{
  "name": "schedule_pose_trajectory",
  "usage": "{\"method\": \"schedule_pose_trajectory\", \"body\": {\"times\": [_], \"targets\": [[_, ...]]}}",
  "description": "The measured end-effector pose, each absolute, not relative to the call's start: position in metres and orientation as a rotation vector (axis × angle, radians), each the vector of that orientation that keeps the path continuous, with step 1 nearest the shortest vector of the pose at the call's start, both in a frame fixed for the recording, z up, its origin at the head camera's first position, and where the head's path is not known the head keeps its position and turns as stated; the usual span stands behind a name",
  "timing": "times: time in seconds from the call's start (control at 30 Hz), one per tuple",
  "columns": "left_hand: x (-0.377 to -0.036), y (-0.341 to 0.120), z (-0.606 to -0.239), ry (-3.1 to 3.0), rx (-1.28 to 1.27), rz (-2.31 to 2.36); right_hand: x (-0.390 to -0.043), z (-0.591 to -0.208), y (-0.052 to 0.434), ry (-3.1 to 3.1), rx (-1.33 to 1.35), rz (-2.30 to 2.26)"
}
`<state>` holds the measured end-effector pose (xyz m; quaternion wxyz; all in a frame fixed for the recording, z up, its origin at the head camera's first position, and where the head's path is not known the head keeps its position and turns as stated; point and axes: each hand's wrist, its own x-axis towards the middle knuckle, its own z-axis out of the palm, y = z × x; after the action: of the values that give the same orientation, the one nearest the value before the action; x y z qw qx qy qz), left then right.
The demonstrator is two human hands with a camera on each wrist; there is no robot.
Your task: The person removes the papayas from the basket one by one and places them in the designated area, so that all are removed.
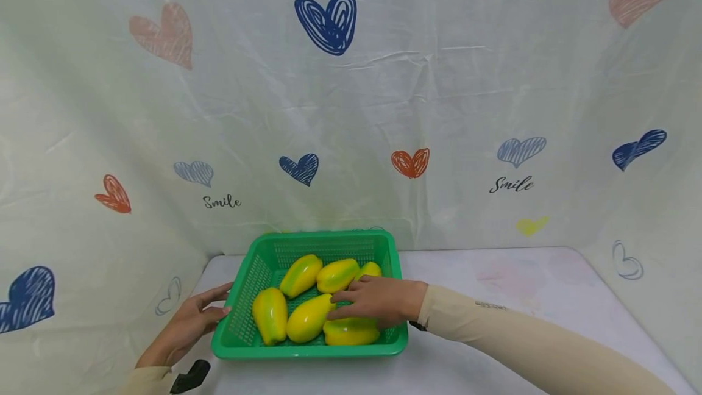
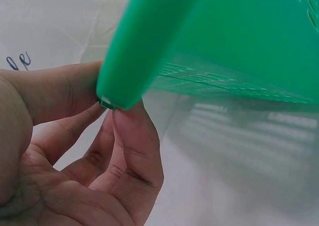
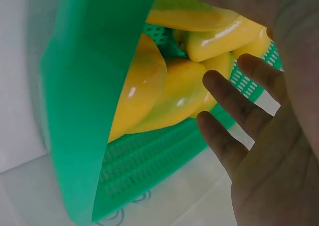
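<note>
Green plastic basket sits on the white table, near its left end, against the heart-print cloth backdrop, and holds six yellow-green papayas. Left hand rests at the basket's left rim, fingers loosely extended with the fingertips touching the rim edge, nothing gripped. Right hand reaches in over the right wall, fingers spread and straight, lying on the nearest papaya at the front right.

A white table bears a green basket near its left edge.
</note>
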<state>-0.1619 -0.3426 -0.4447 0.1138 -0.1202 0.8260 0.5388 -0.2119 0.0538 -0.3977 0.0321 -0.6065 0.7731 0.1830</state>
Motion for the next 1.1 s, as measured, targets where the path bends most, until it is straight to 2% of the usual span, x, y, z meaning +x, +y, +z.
{"method": "schedule_pose_trajectory", "body": {"times": [1.1], "targets": [[-0.161, -0.34, -0.446, 2.413, -0.384, 1.586, -0.207, -0.411, 0.035, 2.314, -1.739, 0.663]]}}
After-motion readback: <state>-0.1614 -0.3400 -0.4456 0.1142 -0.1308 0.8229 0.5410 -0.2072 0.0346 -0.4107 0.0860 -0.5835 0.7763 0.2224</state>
